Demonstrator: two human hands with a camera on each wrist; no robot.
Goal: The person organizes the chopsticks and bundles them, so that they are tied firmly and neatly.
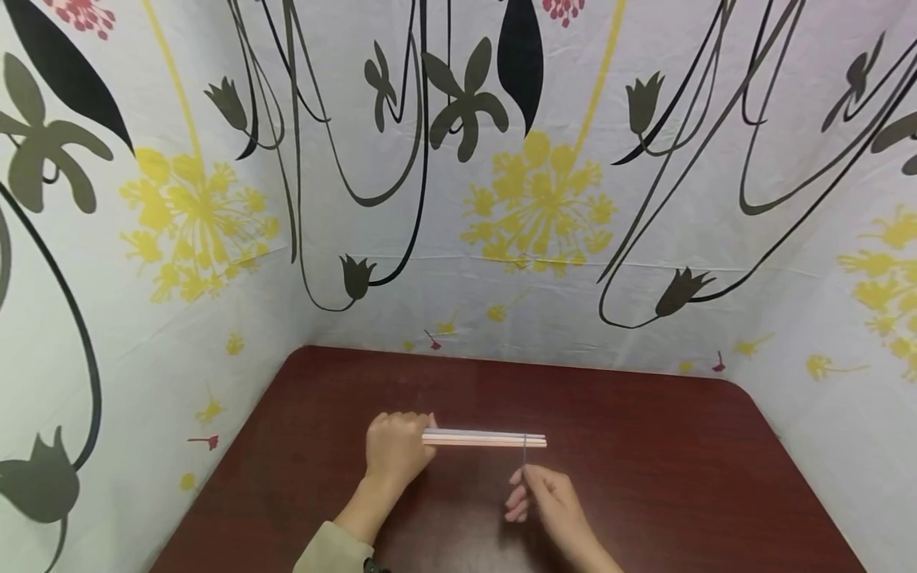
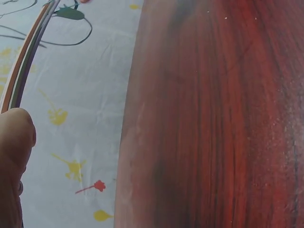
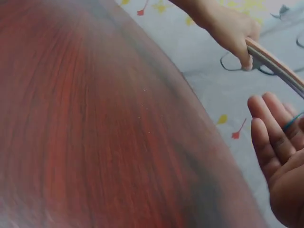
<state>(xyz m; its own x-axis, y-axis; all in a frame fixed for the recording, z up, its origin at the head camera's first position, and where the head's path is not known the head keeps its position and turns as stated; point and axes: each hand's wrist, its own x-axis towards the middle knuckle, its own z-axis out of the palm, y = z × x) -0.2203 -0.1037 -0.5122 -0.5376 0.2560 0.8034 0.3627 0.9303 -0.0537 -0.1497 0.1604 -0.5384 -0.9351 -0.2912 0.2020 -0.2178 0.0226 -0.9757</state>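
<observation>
A small bundle of long, thin pale sticks (image 1: pixel 480 438) lies level above the table, its left end gripped by my left hand (image 1: pixel 397 450). Near the bundle's right end a thin dark band (image 1: pixel 525 452) passes over it and stretches down to my right hand (image 1: pixel 555 505), which pinches it between thumb and forefinger. In the left wrist view, part of my left hand (image 2: pixel 14 147) and the sticks (image 2: pixel 26 61) show at the left edge. The right wrist view shows the band (image 3: pixel 291 122) bluish at the right hand (image 3: pixel 285 156), with the sticks (image 3: pixel 275 64) above.
Under both hands is a dark red-brown wooden table (image 1: pixel 645 446) with rounded far corners. A white cloth (image 1: pixel 458 318) with yellow, red and dark plant prints hangs behind the table and at its sides.
</observation>
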